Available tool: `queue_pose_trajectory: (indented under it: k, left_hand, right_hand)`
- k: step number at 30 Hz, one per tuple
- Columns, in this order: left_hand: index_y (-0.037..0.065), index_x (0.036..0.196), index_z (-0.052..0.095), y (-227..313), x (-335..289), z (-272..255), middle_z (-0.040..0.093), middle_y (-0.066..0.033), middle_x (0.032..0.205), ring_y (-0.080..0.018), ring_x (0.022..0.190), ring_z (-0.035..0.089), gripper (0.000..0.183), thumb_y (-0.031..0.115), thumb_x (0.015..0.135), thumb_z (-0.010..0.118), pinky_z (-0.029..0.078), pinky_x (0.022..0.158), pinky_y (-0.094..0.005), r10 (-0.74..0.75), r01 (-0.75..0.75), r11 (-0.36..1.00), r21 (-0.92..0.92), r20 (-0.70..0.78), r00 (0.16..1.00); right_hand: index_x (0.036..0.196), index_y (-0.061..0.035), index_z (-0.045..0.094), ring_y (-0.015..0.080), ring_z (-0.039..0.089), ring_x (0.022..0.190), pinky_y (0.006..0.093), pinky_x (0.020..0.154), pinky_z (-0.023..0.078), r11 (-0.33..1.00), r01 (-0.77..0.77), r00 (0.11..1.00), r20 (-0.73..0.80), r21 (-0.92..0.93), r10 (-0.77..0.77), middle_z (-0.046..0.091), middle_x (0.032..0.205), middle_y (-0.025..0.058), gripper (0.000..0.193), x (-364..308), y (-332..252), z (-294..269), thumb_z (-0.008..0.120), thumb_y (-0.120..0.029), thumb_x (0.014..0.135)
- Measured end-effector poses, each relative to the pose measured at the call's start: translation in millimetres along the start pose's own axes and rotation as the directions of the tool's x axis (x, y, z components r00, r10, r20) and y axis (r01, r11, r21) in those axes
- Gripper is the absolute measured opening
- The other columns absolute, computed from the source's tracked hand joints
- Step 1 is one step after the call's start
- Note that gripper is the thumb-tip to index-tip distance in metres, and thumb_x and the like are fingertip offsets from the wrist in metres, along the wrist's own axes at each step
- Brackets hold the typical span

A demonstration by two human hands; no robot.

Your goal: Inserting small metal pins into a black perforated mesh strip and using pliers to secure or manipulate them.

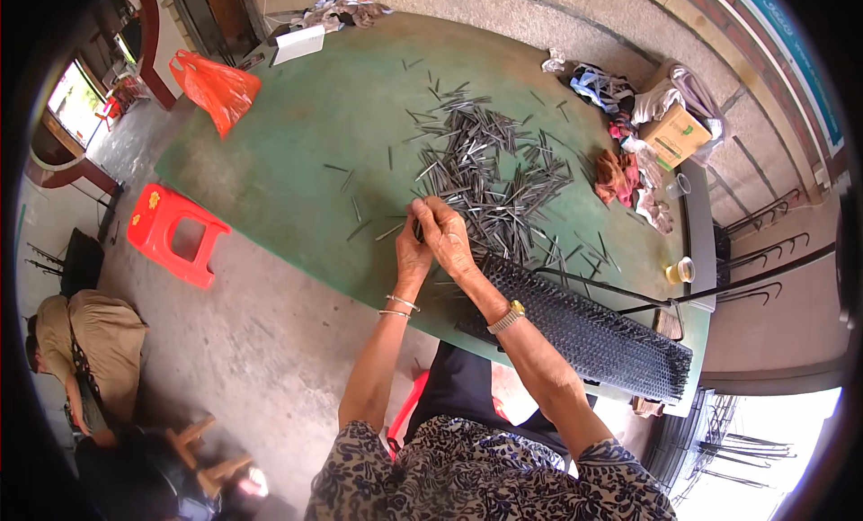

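My left hand (pixel 413 253) and my right hand (pixel 447 239) meet at the near edge of a loose pile of thin dark metal sticks (pixel 485 152). Both are closed, fingertips together. A small dark bit shows between them, but the fingers hide what it is. Two bangles circle the left wrist and a watch (pixel 507 318) the right. Just right of my right forearm lies a long black rack (pixel 584 328) densely set with small upright pieces. The pile spreads over a green table (pixel 297 161), with stray sticks around it.
A red plastic bag (pixel 218 88) sits at the table's far left, a red stool (pixel 178 233) beside the table. Cloths (pixel 616 178), a cardboard box (pixel 676 136) and a cup (pixel 680 270) line the right side. A black bar (pixel 755 274) crosses above the rack. Another person (pixel 99 350) bends at lower left.
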State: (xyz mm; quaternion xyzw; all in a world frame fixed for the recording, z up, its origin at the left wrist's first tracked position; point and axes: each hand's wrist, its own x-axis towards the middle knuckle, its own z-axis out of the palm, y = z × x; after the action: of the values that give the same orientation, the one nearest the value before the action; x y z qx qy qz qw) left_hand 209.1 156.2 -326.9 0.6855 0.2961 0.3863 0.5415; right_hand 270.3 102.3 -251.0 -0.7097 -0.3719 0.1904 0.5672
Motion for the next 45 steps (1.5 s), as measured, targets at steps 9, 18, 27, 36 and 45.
queue_pose_trajectory:
  k: [9, 18, 27, 36, 45]
  left_hand:
    - [0.0, 0.109, 0.052, -5.8, -5.3, -7.4, 0.066, -0.0126, 0.086, -0.0173, 0.083, 0.063, 0.032, 0.022, 0.088, 0.064, 0.05, 0.074, -0.0311, -0.016, 0.016, 1.0, 0.003, 0.098, 0.995]
    - [0.001, 0.102, 0.053, 1.2, -19.6, 0.4, 0.061, -0.0093, 0.084, -0.0123, 0.08, 0.056, 0.025, 0.017, 0.087, 0.065, 0.048, 0.073, -0.0294, 0.081, -0.07, 0.986, -0.151, 0.07, 0.994]
    - [0.002, 0.101, 0.053, 2.2, -32.2, -1.9, 0.06, -0.0041, 0.085, -0.0104, 0.08, 0.055, 0.022, 0.012, 0.086, 0.066, 0.047, 0.074, -0.0263, 0.057, -0.037, 0.985, -0.171, 0.11, 0.992]
    - [0.003, 0.101, 0.055, -0.8, -31.3, -5.7, 0.06, -0.0031, 0.085, -0.0113, 0.081, 0.055, 0.023, 0.005, 0.082, 0.068, 0.047, 0.074, -0.0264, 0.051, -0.033, 0.986, -0.163, 0.105, 0.993]
    - [0.0, 0.092, 0.06, 19.7, -16.0, -16.8, 0.061, -0.0036, 0.077, -0.0132, 0.068, 0.059, 0.018, 0.008, 0.079, 0.068, 0.048, 0.06, -0.0292, -0.062, 0.072, 0.939, -0.336, 0.04, 0.997]
  right_hand:
    - [0.105, 0.0034, 0.062, 0.0211, 0.057, 0.075, 0.0315, 0.07, 0.046, 0.986, 0.164, 0.983, -0.087, 0.015, -0.162, 0.061, 0.086, 0.0139, 0.032, -18.4, 2.1, 5.3, 0.051, -0.025, 0.098]
    - [0.124, 0.0025, 0.054, 0.0249, 0.052, 0.117, 0.0317, 0.101, 0.039, 0.98, 0.18, 0.966, -0.201, 0.084, -0.16, 0.056, 0.124, 0.0161, 0.038, -32.0, 1.8, -1.3, 0.042, -0.026, 0.102]
    - [0.127, 0.0033, 0.052, 0.0247, 0.051, 0.12, 0.0294, 0.102, 0.037, 0.99, 0.075, 0.994, -0.089, 0.124, -0.064, 0.055, 0.127, 0.0161, 0.042, -45.9, 18.7, 6.3, 0.043, -0.029, 0.102]
    - [0.14, 0.0031, 0.038, 0.0269, 0.04, 0.132, 0.0325, 0.11, 0.028, 0.978, -0.043, 0.999, -0.024, 0.202, 0.049, 0.044, 0.14, 0.0198, 0.066, -49.2, 25.5, -8.3, 0.036, -0.049, 0.1]
    - [0.145, 0.0057, 0.021, 0.0339, 0.028, 0.138, 0.0437, 0.111, 0.03, 0.765, -0.163, 0.987, 0.106, 0.623, 0.123, 0.029, 0.148, 0.0228, 0.085, -50.4, -11.7, -33.8, 0.036, -0.061, 0.094]
